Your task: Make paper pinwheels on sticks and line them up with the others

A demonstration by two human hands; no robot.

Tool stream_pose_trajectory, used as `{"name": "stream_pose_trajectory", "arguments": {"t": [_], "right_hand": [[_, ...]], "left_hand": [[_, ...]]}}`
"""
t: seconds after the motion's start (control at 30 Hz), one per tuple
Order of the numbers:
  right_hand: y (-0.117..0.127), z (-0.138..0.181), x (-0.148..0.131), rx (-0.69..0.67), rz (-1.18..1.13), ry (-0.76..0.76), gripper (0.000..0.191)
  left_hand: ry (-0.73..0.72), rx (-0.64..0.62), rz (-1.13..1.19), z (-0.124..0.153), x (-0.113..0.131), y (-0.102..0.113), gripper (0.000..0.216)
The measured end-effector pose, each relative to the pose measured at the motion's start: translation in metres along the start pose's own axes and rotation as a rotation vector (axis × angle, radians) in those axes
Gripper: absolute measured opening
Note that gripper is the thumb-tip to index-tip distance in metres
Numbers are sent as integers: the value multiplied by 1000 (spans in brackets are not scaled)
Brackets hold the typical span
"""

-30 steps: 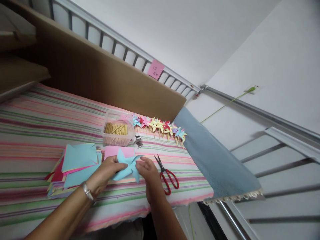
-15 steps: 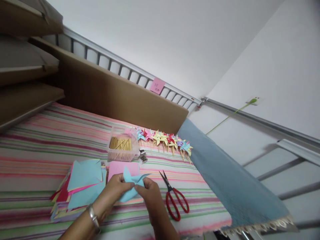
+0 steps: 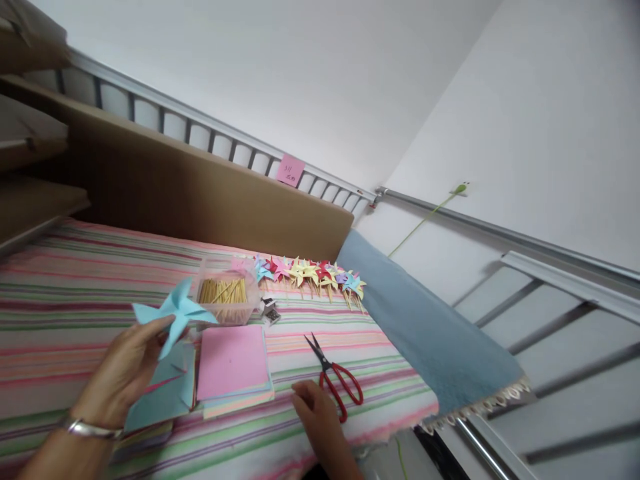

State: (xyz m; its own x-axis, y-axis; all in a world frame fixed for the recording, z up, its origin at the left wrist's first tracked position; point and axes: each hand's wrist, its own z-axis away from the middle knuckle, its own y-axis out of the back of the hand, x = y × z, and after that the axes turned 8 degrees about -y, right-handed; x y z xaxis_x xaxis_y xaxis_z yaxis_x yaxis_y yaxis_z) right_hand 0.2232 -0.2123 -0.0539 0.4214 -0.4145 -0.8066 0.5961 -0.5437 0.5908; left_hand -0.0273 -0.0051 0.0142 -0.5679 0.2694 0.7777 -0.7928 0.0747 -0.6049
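Your left hand point(image 3: 124, 365) pinches the blue pinwheel point(image 3: 178, 305) mid-left, so keep its folded centre snug, blades uncrushed, while your right hand point(image 3: 320, 415) curls lower-centre, contents impossible to tell.

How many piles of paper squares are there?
2 that I can see: the pink-topped pile, nearer than the clear box, and the blue-topped pile left of it, partly hidden by the left hand holding a blue pinwheel. More could be hidden there.

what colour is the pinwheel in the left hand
The paper pinwheel in the left hand is light blue, best seen in the head view.
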Motion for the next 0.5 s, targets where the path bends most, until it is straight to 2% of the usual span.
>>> {"name": "stream_pose_trajectory", "arguments": {"t": [0.13,0.23,0.33,0.5], "right_hand": [[1,-1,39,3,13,-24,21],[-6,-7,53,43,50,-24,24],[-11,-15,54,43,148,-31,22],[-11,-21,33,104,288,-46,18]], "left_hand": [[-42,108,87,-5,-1,4,7],[-85,151,150,-2,-3,-3,6],[-135,178,155,0,-4,-9,4],[-142,207,135,-1,-4,-12,3]]}}
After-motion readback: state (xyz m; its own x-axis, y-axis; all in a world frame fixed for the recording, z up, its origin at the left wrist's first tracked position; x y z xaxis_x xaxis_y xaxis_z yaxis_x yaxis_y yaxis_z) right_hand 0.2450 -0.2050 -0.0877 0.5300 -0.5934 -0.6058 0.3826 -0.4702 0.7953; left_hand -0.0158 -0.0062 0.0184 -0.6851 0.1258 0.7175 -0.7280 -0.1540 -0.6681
